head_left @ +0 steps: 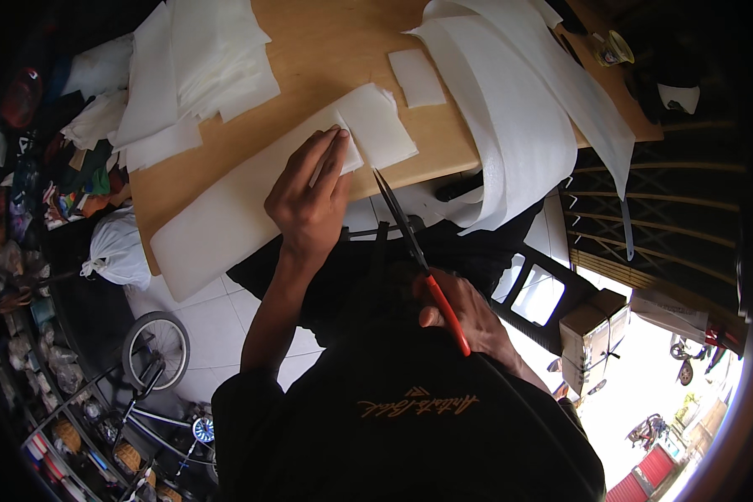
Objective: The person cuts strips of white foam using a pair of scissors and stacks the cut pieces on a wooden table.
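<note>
My left hand (305, 197) bends over the table's near edge, fingers together and pressing on a small white foam piece (351, 157); its thumb is hidden. Beneath lies a long white foam strip (226, 222), its left end reaching past the edge. Just right of my fingertips is a stack of white foam rectangles (381, 130). Scissors (412, 238) with a red handle and dark blades are gripped in my right hand (468, 314). Their blades look nearly together, and the tips point up at the gap beside the stack.
The wooden table (326, 46) also bears a heap of white foam sheets (217, 63), a lone foam rectangle (417, 78) and large sheets (510, 117) draped over its edge. A white sack (121, 247), a bicycle (155, 360), a plastic chair (531, 293) and a tied carton (592, 339) stand around.
</note>
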Demonstrator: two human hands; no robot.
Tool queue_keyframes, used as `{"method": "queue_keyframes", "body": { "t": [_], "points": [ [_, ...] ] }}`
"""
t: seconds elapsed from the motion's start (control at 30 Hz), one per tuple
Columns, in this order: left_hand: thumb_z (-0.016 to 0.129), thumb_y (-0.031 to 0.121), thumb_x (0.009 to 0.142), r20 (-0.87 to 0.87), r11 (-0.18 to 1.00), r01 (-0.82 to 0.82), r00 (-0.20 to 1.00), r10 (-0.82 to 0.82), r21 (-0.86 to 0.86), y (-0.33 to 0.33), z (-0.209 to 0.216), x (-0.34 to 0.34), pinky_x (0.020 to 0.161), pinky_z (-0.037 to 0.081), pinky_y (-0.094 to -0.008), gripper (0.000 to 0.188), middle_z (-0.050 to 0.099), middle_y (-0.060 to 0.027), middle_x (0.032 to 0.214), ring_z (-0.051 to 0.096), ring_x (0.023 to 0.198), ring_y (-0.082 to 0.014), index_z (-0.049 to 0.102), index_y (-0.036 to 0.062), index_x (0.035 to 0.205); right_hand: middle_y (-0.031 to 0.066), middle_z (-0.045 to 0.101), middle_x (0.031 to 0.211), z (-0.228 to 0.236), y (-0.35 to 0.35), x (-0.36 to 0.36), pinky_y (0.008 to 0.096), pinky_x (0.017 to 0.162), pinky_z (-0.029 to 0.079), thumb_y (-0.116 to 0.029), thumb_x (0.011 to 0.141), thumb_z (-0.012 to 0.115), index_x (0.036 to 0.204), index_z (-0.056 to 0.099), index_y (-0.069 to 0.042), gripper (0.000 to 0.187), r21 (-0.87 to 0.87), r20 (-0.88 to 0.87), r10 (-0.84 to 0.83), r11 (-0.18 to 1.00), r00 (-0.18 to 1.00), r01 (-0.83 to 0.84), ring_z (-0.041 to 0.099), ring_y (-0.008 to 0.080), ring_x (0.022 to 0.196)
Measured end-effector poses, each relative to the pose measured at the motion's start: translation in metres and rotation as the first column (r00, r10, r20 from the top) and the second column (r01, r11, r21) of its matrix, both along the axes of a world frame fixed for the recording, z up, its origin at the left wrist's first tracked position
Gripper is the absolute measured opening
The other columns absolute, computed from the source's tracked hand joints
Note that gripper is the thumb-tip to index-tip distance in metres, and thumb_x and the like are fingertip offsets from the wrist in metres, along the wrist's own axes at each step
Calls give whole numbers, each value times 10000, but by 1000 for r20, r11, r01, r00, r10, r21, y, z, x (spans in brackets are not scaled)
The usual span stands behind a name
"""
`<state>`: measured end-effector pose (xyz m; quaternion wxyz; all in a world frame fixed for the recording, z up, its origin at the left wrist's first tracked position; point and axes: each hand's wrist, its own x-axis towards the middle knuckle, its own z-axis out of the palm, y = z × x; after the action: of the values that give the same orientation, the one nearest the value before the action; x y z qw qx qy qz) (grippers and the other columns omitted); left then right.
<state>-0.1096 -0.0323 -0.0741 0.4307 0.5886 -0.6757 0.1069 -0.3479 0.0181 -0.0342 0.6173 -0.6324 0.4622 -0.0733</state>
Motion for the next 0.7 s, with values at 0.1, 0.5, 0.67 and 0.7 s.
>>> {"method": "queue_keyframes", "body": {
  "t": [0.1, 0.5, 0.67, 0.7],
  "points": [
    [741, -52, 681, 28, 1000, 11, 1000, -11, 9, 4, -2, -5, 775, 564, -328, 445, 687, -69, 1077, 684, 961, -242, 699, 51, 1111, 48, 463, 591, 5, -4, 3, 358, 526, 391, -976, 605, 412, 806, 547, -5, 1001, 30, 14, -8, 1000, 1000, 7, 510, 188, 556],
    [651, 1, 791, 164, 998, 59, 985, -57, -7, 10, -14, -24, 736, 547, -302, 259, 681, -56, 1109, 687, 970, -243, 713, 44, 1039, 56, 466, 485, -7, -26, 17, 345, 514, 460, -896, 730, 398, 702, 550, 24, 934, 82, 47, -60, 995, 997, 56, 581, 193, 485],
    [647, 14, 778, 162, 996, 85, 983, -81, -17, 10, -9, -25, 748, 550, -311, 286, 685, -58, 1104, 688, 969, -248, 711, 44, 1054, 35, 450, 465, 2, -35, 21, 318, 496, 449, -878, 756, 395, 638, 498, 1, 893, 116, 49, -57, 992, 997, 51, 567, 179, 462],
    [666, 13, 757, 161, 996, 94, 983, -90, -12, 11, -8, -26, 759, 554, -320, 314, 686, -58, 1101, 688, 969, -251, 711, 46, 1065, 32, 451, 465, 4, -36, 23, 316, 498, 447, -873, 758, 401, 631, 492, -3, 884, 105, 33, -70, 992, 997, 66, 566, 178, 463]
  ]
}}
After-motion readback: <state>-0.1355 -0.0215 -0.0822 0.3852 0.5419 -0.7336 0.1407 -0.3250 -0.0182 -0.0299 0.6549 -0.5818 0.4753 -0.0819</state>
